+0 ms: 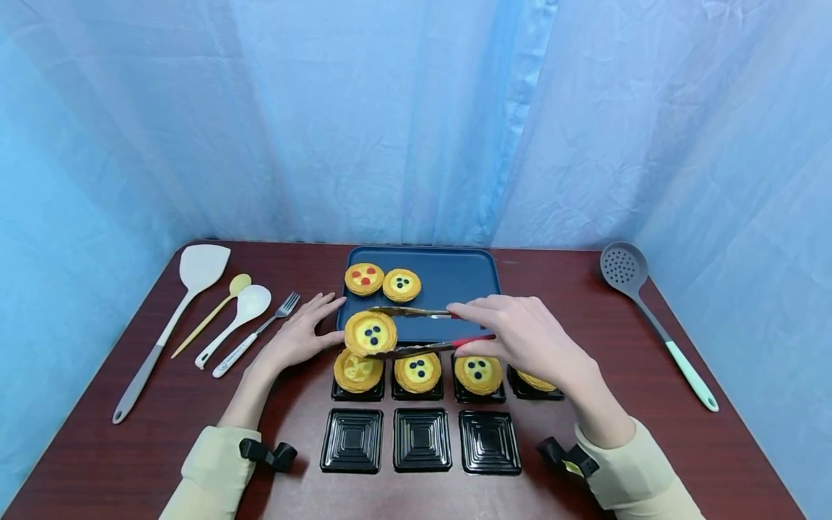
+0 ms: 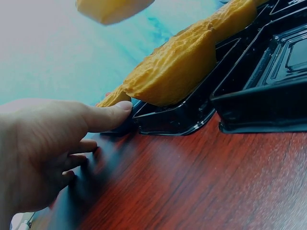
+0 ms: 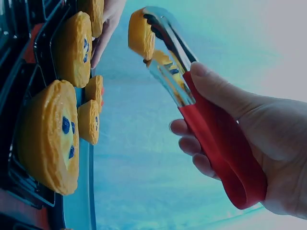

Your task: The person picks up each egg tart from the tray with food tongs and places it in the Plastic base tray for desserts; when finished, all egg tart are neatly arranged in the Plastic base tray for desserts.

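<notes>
Head view, centre: the blue tray [image 1: 458, 278] bears 2 small tarts [image 1: 402, 286] at its upper left. Below, 4 black cases [image 1: 417, 396] each hold a tart [image 1: 478, 373], the rightmost half hidden by the right hand [image 1: 523, 336]; 3 lower cases [image 1: 422, 440] show ridged bases. That hand grips red-handled tongs [image 3: 218, 143], pinching a raised tart [image 1: 370, 334] mid-frame. The left hand [image 1: 300, 336], fingers spread, touches the tray's left edge.

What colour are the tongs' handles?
The handles are red, clearest in the right wrist view.

A white spatula [image 1: 203, 267], yellow spoon [image 1: 240, 283], ladle [image 1: 251, 302] and fork [image 1: 243, 348] lie opposite a skimmer [image 1: 625, 268].
</notes>
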A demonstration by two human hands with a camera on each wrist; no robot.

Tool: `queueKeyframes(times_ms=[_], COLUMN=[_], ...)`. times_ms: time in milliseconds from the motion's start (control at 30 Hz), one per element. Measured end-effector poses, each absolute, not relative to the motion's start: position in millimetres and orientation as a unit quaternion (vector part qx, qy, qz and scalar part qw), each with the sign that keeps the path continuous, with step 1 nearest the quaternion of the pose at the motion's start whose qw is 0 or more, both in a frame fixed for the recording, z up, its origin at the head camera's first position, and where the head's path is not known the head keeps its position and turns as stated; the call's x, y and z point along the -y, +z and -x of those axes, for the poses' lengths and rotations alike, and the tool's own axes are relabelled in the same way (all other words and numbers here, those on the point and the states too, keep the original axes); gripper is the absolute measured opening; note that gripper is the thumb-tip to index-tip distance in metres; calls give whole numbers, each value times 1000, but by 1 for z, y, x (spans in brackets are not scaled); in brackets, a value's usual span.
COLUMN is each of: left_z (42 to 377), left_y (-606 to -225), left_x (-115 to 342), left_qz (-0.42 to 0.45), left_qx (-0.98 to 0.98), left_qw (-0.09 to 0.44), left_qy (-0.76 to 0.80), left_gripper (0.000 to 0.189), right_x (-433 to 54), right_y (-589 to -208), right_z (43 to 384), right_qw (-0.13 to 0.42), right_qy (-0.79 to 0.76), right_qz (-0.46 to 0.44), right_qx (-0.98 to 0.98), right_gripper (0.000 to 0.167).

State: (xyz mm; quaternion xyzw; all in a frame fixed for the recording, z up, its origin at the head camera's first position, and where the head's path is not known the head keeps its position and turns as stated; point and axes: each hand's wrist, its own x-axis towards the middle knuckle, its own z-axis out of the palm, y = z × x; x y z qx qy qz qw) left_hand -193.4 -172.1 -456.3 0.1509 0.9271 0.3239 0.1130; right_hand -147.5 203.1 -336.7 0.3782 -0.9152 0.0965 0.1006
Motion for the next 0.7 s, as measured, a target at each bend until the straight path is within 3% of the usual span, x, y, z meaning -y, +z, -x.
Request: queueKeyframes(times_ms=[700], left_z=[193], left_y=[-455], left_x=[172], left_qz=[-149], left_qx=[-922], left_qw=[119], left_qy=[337], left_gripper=[77], right_x=[-184], right_y=[-352], right_z=[118], right_qw=[28], right_qy=[144], right_qz=[-510], right_qx=[848], right_gripper=[50])
